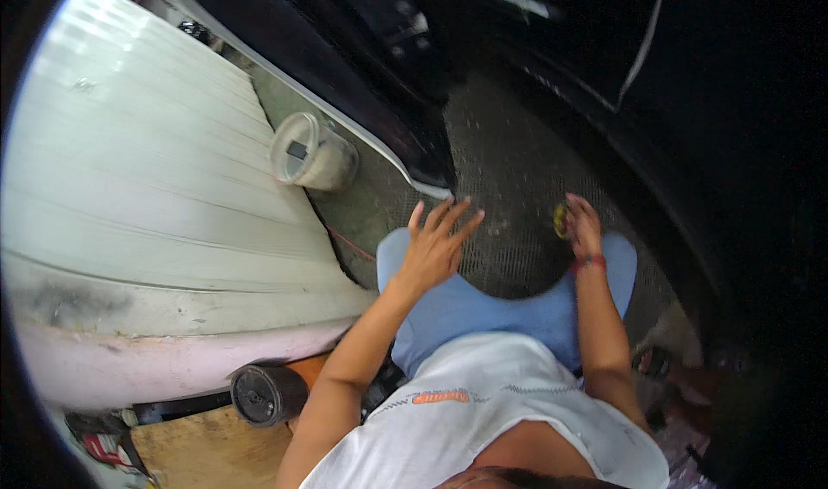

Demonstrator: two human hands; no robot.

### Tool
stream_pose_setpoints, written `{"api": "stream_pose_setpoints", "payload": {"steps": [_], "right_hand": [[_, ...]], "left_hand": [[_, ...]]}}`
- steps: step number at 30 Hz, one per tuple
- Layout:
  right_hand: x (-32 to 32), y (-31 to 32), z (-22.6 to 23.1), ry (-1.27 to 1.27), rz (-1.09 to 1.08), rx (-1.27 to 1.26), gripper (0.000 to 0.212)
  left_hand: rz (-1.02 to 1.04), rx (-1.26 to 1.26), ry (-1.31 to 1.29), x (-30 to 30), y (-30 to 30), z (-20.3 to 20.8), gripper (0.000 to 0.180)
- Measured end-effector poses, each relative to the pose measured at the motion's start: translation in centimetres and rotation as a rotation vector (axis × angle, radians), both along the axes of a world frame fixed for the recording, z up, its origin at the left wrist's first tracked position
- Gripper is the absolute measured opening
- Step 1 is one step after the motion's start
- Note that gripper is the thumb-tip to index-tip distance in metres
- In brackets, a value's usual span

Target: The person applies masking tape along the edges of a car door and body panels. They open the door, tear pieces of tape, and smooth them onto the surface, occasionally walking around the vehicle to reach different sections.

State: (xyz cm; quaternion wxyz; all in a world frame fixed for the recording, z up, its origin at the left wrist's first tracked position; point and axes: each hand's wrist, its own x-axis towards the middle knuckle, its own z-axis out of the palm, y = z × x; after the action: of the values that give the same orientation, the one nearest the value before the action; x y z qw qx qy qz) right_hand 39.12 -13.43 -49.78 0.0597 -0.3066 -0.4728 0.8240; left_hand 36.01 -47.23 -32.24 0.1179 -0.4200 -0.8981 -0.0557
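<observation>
the work in hand seems to centre on the lower tip of a dark panel point(345, 66). a pale strip point(345, 123) already runs along the panel's edge down to that tip, so the long side looks covered. whether the strip is fixed, or anything is left at the tip, i cannot tell; i would judge the work partway along, with a small yellow object point(561, 221) out and in hand.

the left hand point(434, 252) reaches up to the tip, fingers spread wide and gripping nothing that shows; whether the fingertips touch the strip or only hover beside it is unclear. the right hand point(586, 226) is well apart from it, over the right knee, its fingers bent in on the yellow object, which sits at the fingertips and may be a roll of tape.

below lies a dark ribbed floor mat point(509, 230). left of the panel stands a whitish bucket point(335, 157) with a dark rectangular piece point(297, 150) at its mouth, and a red cord point(349, 243) trails nearby. a large white panel point(155, 170) fills the left side, and a dark lidded tub point(263, 394) stands by a wooden board point(207, 446). the bucket and white panel crowd the left; the blue-clad knees point(509, 316) limit room below the hands.
</observation>
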Motion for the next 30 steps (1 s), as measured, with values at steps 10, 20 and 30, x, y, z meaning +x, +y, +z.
{"api": "stream_pose_setpoints", "payload": {"steps": [10, 20, 30], "right_hand": [[2.7, 5.6, 7.9, 0.178, -0.243, 0.481, 0.052], [1.8, 2.0, 11.7, 0.194, -0.107, 0.906, 0.029], [7.4, 8.8, 2.3, -0.205, -0.116, 0.99, 0.033]], "left_hand": [[0.351, 0.981, 0.695, -7.9, -7.4, 24.2, 0.05], [-0.092, 0.78, 0.879, -10.4, -2.9, 51.6, 0.041], [-0.114, 0.687, 0.51, -12.7, 7.7, 60.9, 0.066]]}}
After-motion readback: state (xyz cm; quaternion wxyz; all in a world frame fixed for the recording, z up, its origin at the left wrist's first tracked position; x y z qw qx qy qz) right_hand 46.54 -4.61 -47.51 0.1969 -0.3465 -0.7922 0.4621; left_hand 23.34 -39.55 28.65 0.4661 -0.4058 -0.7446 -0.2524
